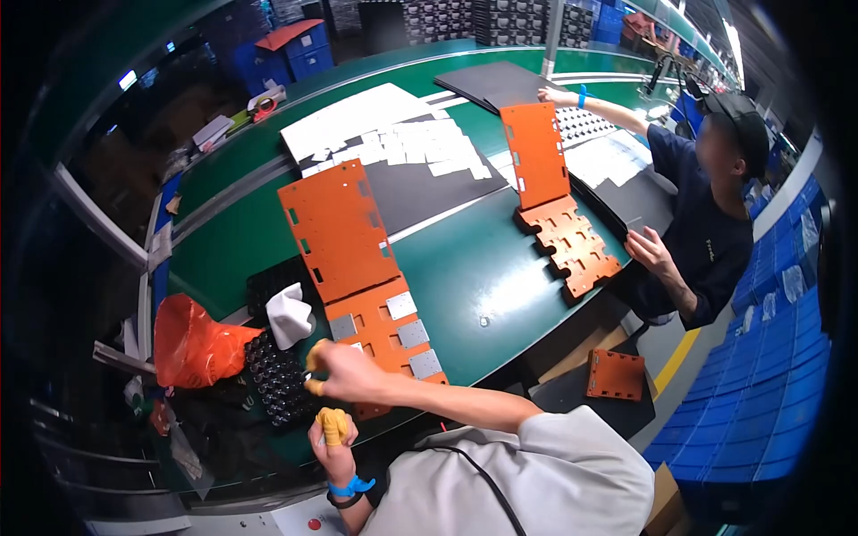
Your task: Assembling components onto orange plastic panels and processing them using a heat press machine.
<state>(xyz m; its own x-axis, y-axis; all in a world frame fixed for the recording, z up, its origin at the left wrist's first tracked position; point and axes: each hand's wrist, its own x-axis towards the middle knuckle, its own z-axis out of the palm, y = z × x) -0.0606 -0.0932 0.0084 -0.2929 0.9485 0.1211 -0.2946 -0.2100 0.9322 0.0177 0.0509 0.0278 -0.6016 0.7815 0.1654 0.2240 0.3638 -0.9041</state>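
My right hand (349, 372), with yellow finger covers, reaches across to the left, its fingertips at the edge of a black tray of small dark round parts (277, 375). Its fingers curl together; a tiny pale spot shows there, too small to name. Nearer to me, my left hand (333, 447) is closed, also with yellow covers and a blue wrist strap; what it holds, if anything, is hidden. Beyond my right hand lies an orange hinged fixture (340, 234), lid raised. Silver-grey square plates (413, 334) sit in its lower half, partly covered by my right arm.
An orange bag (197, 344) and a crumpled white cloth (290, 316) lie by the tray. White cards (384, 143) cover a dark board farther off. At right, a co-worker (706, 188) reaches over a second open orange fixture (572, 241). A closed orange fixture (616, 374) lies lower right.
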